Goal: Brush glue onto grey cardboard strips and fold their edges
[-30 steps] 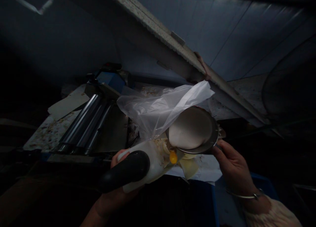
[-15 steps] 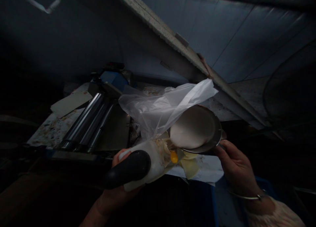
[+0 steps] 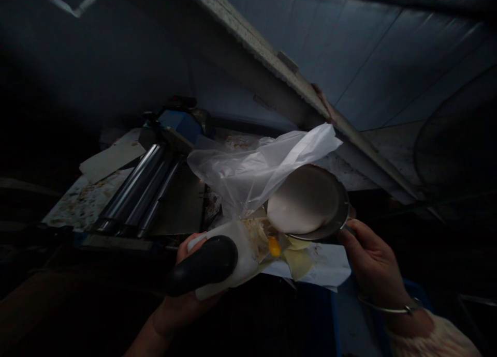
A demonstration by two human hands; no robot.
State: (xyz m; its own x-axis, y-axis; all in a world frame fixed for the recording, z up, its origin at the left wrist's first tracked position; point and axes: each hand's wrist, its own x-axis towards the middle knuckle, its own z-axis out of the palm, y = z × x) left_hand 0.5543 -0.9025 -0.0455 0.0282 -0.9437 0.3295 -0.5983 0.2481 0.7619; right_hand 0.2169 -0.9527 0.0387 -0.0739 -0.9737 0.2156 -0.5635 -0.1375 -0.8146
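My left hand (image 3: 182,300) is wrapped from below and behind around a white plastic jug with a black handle (image 3: 204,264). The jug's right end is crusted with yellowish residue, and a small orange-yellow piece (image 3: 274,247) shows there. A round metal pan (image 3: 341,212) is up against that end, its handle pinched in the fingers of my right hand (image 3: 368,253). Smooth white matter (image 3: 303,202) fills the pan up to its left rim, while bare metal shows on the right. Clear plastic film (image 3: 252,170) drapes behind and partly over the pan's edge.
To the left stands a machine with shiny metal rollers (image 3: 134,186) and a blue housing (image 3: 180,125). Pale sheets (image 3: 112,158) lie behind it. White paper (image 3: 326,266) and yellowish scraps (image 3: 298,261) are below the pan. A rough-edged slanting ledge (image 3: 264,51) crosses behind.
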